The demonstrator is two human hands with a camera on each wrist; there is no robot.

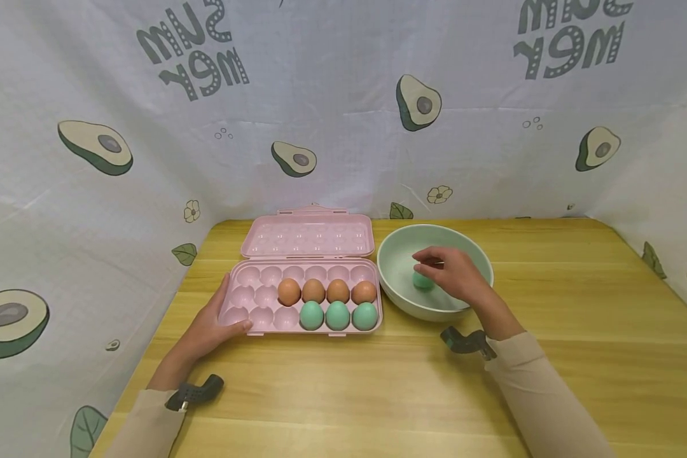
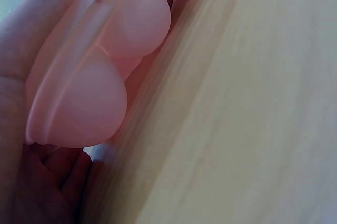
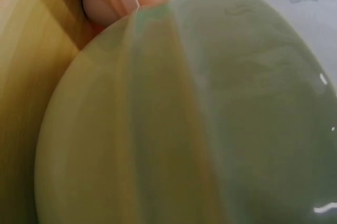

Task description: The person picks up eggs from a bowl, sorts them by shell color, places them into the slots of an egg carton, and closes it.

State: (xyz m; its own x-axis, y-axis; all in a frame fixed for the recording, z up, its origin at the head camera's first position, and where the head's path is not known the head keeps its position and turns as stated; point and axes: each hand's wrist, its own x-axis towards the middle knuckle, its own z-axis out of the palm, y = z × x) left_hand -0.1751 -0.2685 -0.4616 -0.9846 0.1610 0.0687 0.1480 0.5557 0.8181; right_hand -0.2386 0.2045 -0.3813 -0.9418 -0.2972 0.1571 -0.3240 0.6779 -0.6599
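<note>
A pink egg carton (image 1: 298,332) lies with its lid (image 1: 315,234) folded back. Several brown eggs (image 1: 313,291) sit in its middle row and three green eggs (image 1: 338,315) in its front row, toward the right. At the carton's left end, my left hand (image 1: 213,323) grips the edge, thumb over the front corner; the left wrist view shows fingers beneath the rim. Over a pale green bowl (image 1: 401,245) reaches my right hand (image 1: 453,272), its thumb and fingers curled about a green egg (image 1: 423,282) inside. The thumb hides the egg's upper part. The right wrist view shows mostly bowl wall.
The bowl stands close against the carton's right end on a wooden table (image 1: 343,394). A white cloth with avocado prints (image 1: 343,102) hangs behind the table's back edge and along both sides. Wood surface extends right of the bowl and in front.
</note>
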